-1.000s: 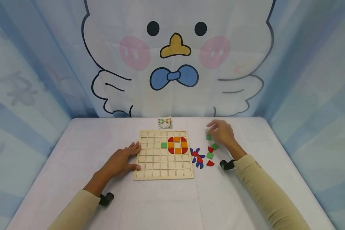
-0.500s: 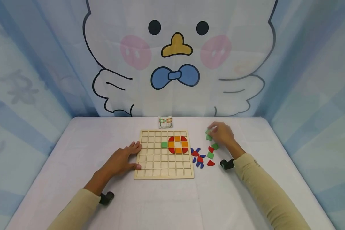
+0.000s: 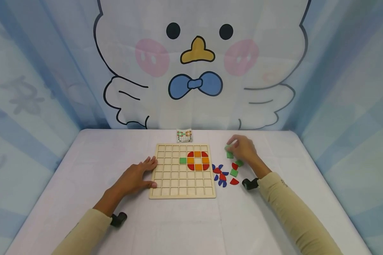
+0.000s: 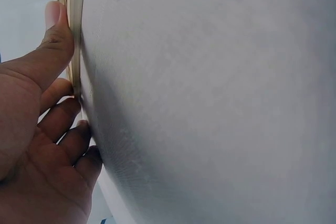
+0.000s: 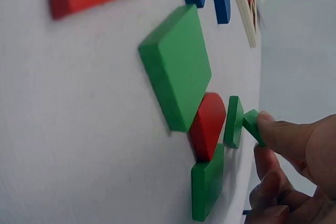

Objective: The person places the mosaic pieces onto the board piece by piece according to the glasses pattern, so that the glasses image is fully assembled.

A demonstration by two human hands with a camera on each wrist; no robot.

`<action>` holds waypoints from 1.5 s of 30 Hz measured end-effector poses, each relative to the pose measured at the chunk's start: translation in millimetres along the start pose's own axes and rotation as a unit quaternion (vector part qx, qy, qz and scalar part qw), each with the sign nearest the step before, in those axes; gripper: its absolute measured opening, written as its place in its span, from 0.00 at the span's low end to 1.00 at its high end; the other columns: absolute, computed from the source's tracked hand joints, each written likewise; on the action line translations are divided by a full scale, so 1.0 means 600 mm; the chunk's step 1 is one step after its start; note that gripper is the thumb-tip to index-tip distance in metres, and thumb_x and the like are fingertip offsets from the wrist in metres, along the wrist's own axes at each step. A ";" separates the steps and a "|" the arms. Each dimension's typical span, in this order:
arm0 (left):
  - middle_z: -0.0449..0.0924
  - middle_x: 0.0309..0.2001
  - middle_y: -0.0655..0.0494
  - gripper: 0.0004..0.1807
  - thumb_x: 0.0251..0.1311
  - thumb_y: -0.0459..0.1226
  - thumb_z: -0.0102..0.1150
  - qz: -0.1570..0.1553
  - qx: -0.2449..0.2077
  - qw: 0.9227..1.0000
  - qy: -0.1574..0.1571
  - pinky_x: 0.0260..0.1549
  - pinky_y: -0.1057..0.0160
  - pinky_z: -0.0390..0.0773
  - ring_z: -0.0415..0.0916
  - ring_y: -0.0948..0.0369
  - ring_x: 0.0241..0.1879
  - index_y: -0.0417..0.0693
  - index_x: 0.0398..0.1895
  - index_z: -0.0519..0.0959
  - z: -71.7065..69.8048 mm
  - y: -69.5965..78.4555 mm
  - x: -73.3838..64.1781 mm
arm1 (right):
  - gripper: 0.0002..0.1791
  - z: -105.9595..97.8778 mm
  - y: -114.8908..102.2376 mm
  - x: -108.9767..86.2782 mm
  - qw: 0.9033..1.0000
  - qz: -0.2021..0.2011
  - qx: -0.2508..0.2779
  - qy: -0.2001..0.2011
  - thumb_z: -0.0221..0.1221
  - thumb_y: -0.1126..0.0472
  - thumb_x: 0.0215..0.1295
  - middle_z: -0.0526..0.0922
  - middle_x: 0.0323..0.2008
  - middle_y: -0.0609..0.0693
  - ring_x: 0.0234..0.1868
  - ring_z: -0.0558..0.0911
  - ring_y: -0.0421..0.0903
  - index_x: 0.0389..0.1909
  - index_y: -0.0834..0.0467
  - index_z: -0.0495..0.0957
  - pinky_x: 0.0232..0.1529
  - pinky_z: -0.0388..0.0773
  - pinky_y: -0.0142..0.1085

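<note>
My left hand (image 3: 138, 176) rests at the left edge of the wooden grid board (image 3: 182, 197). In the left wrist view its thumb (image 4: 55, 43) lies on the rim and the other fingers are loosely bent beside it. On the board, red and orange tiles form a ring, with a green square tile (image 3: 183, 160) left of it. To the board's right, my right hand (image 3: 244, 148) pinches a green square tile (image 5: 253, 124) between thumb and index finger. That tile is tilted up by another green tile (image 5: 234, 123) lying on the table.
Blue curved pieces (image 3: 222, 183) and red quarter-round pieces (image 3: 234, 181) lie scattered right of the board. More green squares (image 3: 234, 173) lie among them. A small printed pattern card (image 3: 184, 135) sits behind the board. A curtain with a cartoon bird (image 3: 196, 51) hangs behind the table.
My right hand has shifted slightly left and nearer, and the two green tiles at its fingertips have moved with it. My left hand stays at the board's edge.
</note>
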State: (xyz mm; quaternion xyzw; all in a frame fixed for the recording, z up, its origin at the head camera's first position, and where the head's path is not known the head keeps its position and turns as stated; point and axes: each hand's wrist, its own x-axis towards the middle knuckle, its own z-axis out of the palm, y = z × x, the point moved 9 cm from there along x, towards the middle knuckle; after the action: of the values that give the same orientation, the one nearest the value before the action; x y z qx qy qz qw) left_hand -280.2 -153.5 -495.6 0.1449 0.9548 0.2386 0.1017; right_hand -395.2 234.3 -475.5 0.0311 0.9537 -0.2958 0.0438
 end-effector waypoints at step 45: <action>0.54 0.84 0.47 0.53 0.57 0.49 0.78 -0.002 0.003 1.000 0.000 0.79 0.29 0.54 0.52 0.42 0.84 0.46 0.83 0.62 0.002 0.004 -0.002 | 0.06 0.138 -0.230 -0.073 0.978 -0.182 0.066 -0.073 0.71 0.56 0.70 0.85 0.31 0.46 0.30 0.81 0.45 0.40 0.49 0.82 0.28 0.77 0.36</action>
State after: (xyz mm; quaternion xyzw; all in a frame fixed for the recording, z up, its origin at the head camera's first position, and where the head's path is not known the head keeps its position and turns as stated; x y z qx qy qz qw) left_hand -278.5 -151.5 -495.4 0.1435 0.9558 0.2357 0.1017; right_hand -357.9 72.6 -461.6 -0.1617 0.9160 -0.3627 0.0568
